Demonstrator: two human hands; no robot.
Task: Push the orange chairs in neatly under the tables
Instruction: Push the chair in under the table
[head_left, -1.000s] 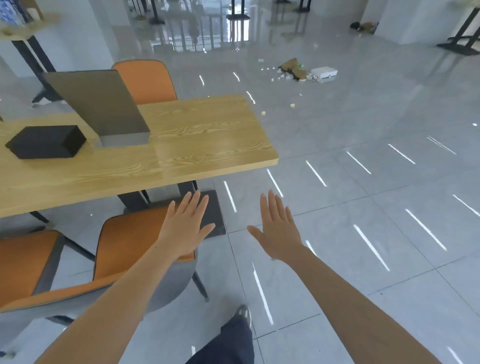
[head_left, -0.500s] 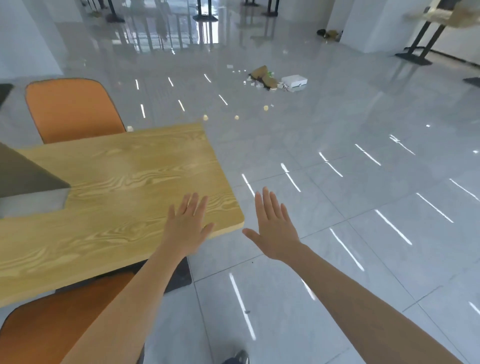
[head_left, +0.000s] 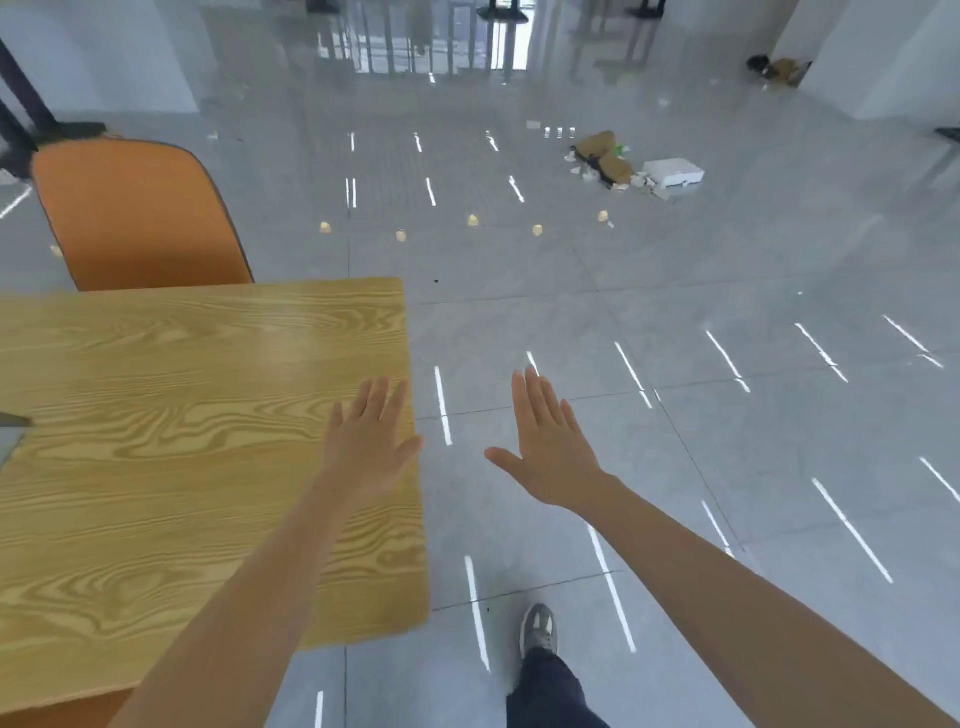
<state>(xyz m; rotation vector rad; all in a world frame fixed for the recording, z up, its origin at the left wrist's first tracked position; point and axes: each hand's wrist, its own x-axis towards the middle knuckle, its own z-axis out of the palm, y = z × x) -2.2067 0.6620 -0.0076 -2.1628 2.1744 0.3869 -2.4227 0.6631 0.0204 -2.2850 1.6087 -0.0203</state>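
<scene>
Both hands are flat with fingers straight, holding nothing. The left hand (head_left: 369, 441) hangs over the table's (head_left: 182, 415) right edge and the right hand (head_left: 550, 447) over the floor. Since half a second ago the table has spread across 8 o'clock. The far chair (head_left: 135, 218) stands at 10 o'clock behind it. The near chair (head_left: 52, 718) is now a sliver at 7.

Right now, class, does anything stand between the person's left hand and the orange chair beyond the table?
Yes: the wooden table. The left hand is open above the table's right edge, and the orange chair shows its back behind the far edge, so the tabletop lies between them.
</scene>
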